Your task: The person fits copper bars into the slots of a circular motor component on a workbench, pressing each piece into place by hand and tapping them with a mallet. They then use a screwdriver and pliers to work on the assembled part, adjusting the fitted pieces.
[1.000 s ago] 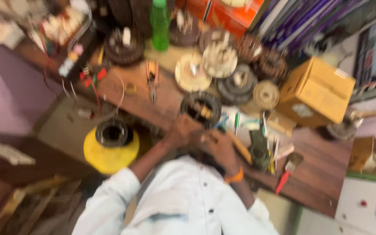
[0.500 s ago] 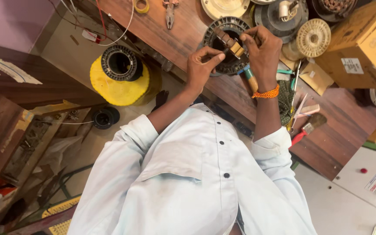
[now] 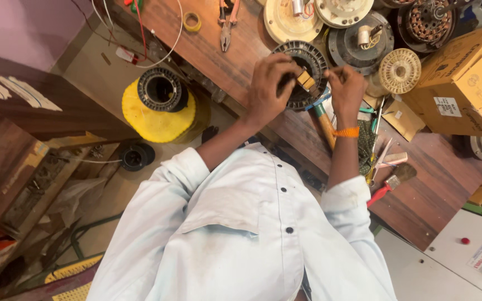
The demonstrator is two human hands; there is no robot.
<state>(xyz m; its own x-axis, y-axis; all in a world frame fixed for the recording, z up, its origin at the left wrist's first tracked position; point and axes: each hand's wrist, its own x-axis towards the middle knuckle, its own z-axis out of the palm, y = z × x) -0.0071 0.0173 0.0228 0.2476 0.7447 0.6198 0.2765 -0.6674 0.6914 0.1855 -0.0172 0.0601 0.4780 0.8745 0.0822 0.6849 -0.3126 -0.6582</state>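
Note:
A black round motor stator [image 3: 314, 54] lies on the wooden bench [image 3: 218, 61]. My left hand [image 3: 267, 89] curls over its near left rim and holds it. My right hand [image 3: 346, 90], with an orange band on the wrist, pinches at small tan strips [image 3: 304, 79] that stick out of the stator's middle. A hammer with a wooden handle [image 3: 324, 124] lies on the bench just under the hands. My pale shirt fills the lower part of the view.
A yellow spool with a black ring on top [image 3: 160, 103] stands on the floor at the left. Pliers [image 3: 227, 22], a tape roll [image 3: 192, 22], cream motor covers [image 3: 285, 19], a white bobbin [image 3: 400, 70], cardboard boxes [image 3: 470, 83], a red-handled brush [image 3: 389, 184] and a button panel [image 3: 464, 256] surround the work.
The view has dropped and closed in on the bench edge. Both hands have stayed on the black stator, with the fingers shifting slightly around the tan strips.

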